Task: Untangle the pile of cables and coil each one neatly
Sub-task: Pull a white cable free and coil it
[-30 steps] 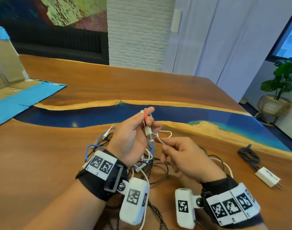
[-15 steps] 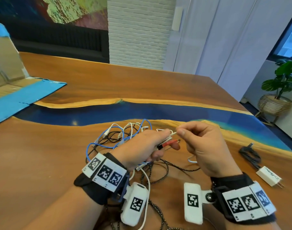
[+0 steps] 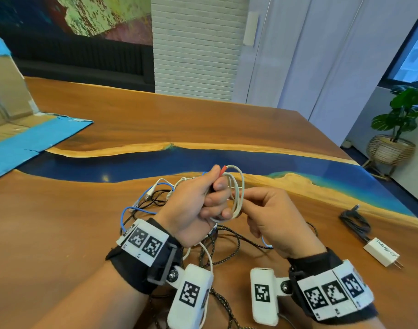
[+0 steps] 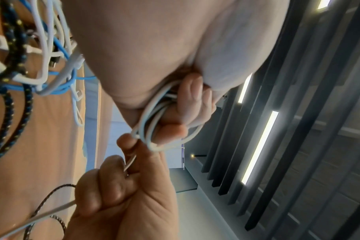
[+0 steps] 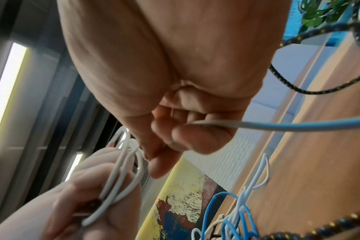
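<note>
The left hand (image 3: 198,210) is held up above the tabletop (image 3: 60,222). Its fingers are curled around a few loops of a thin white cable (image 3: 237,195), and a little red plug end (image 3: 223,169) sticks out at the top of the fist. The right hand (image 3: 274,222) is just beside the loops. Its thumb and first finger pinch the same white cable where it leaves the loops, and the other fingers are curled in. In the left wrist view the white cable runs through the right hand and down past the palm.

Under both hands lies the pile of cables (image 3: 179,224), with blue, white, thin black and thick braided black ones all mixed up. To the right of the pile, well apart from it, lies a black cable (image 3: 355,222) bunched up with a white charger block (image 3: 381,254). To the left of the pile, far back, lies a flat blue and brown cardboard box (image 3: 37,138).
</note>
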The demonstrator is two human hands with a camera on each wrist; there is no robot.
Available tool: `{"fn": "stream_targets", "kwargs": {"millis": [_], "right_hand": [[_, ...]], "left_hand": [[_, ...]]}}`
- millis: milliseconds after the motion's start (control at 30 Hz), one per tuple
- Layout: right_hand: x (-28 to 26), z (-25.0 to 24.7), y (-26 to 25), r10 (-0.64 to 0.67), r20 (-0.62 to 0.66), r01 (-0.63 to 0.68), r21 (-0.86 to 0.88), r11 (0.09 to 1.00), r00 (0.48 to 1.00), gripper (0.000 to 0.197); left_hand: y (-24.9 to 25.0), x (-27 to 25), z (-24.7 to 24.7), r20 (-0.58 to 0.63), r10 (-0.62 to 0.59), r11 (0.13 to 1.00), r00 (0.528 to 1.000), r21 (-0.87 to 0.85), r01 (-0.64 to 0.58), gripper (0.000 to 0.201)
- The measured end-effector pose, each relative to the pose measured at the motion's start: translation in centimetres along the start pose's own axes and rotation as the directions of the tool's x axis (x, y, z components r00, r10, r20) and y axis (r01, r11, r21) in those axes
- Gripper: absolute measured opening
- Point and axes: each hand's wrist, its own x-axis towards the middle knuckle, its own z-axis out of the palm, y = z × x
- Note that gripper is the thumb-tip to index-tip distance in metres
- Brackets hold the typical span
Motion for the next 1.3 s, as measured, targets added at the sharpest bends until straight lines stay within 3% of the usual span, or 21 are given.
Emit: {"fn": "stream_targets", "kwargs": {"millis": [100, 200, 400, 567, 700, 767, 867, 1000, 1200, 1300], "right_hand": [[-0.1, -0.1, -0.2, -0.005, -0.024, 0.005, 0.004, 1.000, 1.000, 0.025], [-0.1, -0.1, -0.2, -0.042, -0.070, 0.041, -0.004, 0.999, 0.997, 0.033], [0.0, -0.7, -0.7, 0.015, -0.223, 0.036, 0.226, 0.974, 0.975, 0.025], [-0.3, -1.1, -1.2, -0.060, -0.155, 0.075, 0.095, 0.993, 0.986, 0.024], [-0.3, -1.1, -1.0, -0.045, -0.157, 0.062, 0.109, 0.992, 0.987, 0.022], [-0.3, -1.1, -1.1, -0.060, -0.139, 0.072, 0.082, 0.994, 0.989, 0.020], [-0.6, -1.0, -1.4, -0.114, -0.137, 0.119, 0.035, 0.992, 0.984, 0.015], [-0.5, -1.8, -1.9, -0.231, -0.322, 0.200, -0.125, 0.972, 0.918, 0.014], [-0.3, -3.5, -1.8, -0.254, -0.475, 0.239, -0.093, 0.966, 0.842, 0.012], [-0.2, -3.8, -1.3, -0.177, -0.443, 0.219, 0.046, 0.975, 0.879, 0.013]], "left_hand": [[-0.1, 0.2, 0.0, -0.043, 0.031, 0.998, 0.999, -0.045, -0.033, 0.048], [-0.1, 0.1, -0.1, -0.047, 0.035, 0.999, 0.998, 0.025, -0.034, 0.046], [-0.7, 0.0, -0.1, 0.059, 0.059, 0.985, 0.997, 0.157, -0.068, 0.029], [-1.6, 0.1, -0.3, 0.126, 0.031, 0.972, 0.991, 0.229, -0.059, 0.019], [-1.4, 0.1, -0.5, 0.152, -0.032, 0.978, 0.988, 0.207, 0.000, 0.021], [-1.2, 0.1, -0.4, 0.121, -0.072, 0.976, 0.990, 0.213, 0.045, 0.029], [-1.2, 0.2, -0.2, -0.017, -0.076, 0.969, 0.997, 0.234, 0.078, 0.049], [-1.1, 0.2, 0.0, -0.087, -0.021, 0.970, 0.996, 0.240, 0.041, 0.047], [-1.2, -0.3, 0.3, 0.095, -0.085, 0.945, 0.992, 0.323, 0.050, 0.038], [-0.9, -0.4, 0.1, 0.112, -0.027, 0.969, 0.993, 0.247, -0.002, 0.030]]}}
